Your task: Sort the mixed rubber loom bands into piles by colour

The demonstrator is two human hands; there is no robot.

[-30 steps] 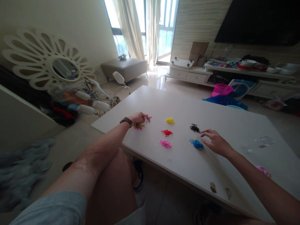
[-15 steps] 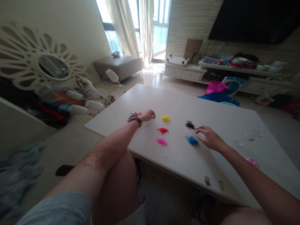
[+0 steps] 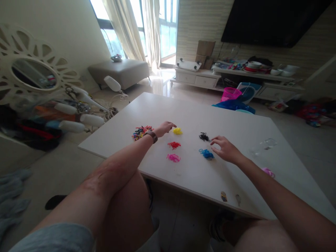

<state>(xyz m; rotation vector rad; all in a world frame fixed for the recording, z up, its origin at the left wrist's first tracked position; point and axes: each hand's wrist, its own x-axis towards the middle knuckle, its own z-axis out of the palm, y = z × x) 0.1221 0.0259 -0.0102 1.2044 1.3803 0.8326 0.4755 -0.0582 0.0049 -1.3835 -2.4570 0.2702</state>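
Small loops that look like rubber bands lie in colour-sorted piles on a white table (image 3: 189, 117). My left hand (image 3: 165, 129), with a watch on its wrist, reaches past the mixed-colour pile (image 3: 139, 132). Its stretched fingers are at the edge of the yellow pile (image 3: 177, 131); anything tiny under the fingertips is hidden. Nearer to me are the red pile (image 3: 174, 144) and the pink pile (image 3: 173, 158). My right hand (image 3: 224, 148) hovers with thumb and forefinger apart, close to the black pile (image 3: 204, 137) and the blue pile (image 3: 207, 154).
On the table's right are a clear container (image 3: 267, 144) and a pink item (image 3: 268, 172). A cartoon-figure piece (image 3: 223, 196) and a small pale item (image 3: 238, 199) lie by the near edge. Beyond stand a pink basket (image 3: 230, 93) and a grey ottoman (image 3: 120, 71).
My left hand has gone from a curled shape left of the yellow pile to stretched fingers at its edge. My right hand stays near the black and blue piles. The view has turned slightly right.
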